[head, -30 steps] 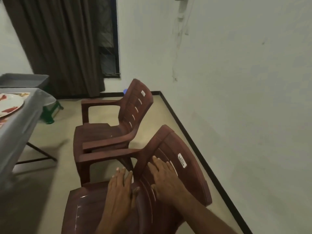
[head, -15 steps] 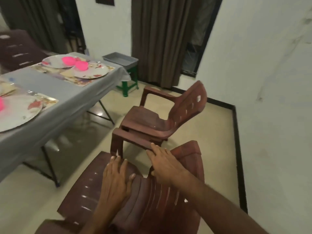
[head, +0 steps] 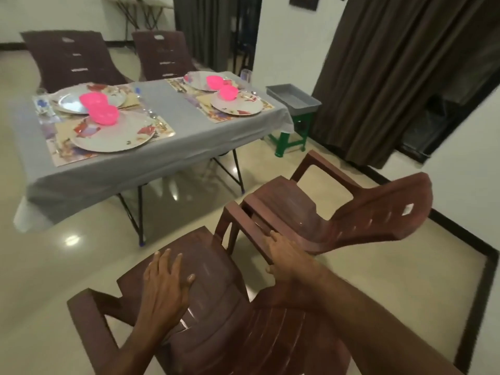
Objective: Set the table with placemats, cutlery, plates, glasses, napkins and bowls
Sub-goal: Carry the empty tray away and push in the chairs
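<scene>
The left hand (head: 165,288) is lying flat, fingers spread, on the near chair's (head: 216,320) seat. The right hand (head: 290,262) is resting open at its armrest. A second chair (head: 338,212) is standing between them and the set surface (head: 178,136).

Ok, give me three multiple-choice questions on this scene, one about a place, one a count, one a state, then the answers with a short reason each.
1. Where is the left hand?
A. on the near chair's seat
B. on the table
C. on the grey tray

2. How many pink bowls are on the table?
A. two
B. four
C. six

3. How do the left hand's fingers lie?
A. curled in a fist
B. straight and flat
C. pinching a plate

Answers:
1 A: its palm rests on the near chair.
2 B: two at each end.
3 B: the fingers are spread flat on the seat.
</scene>
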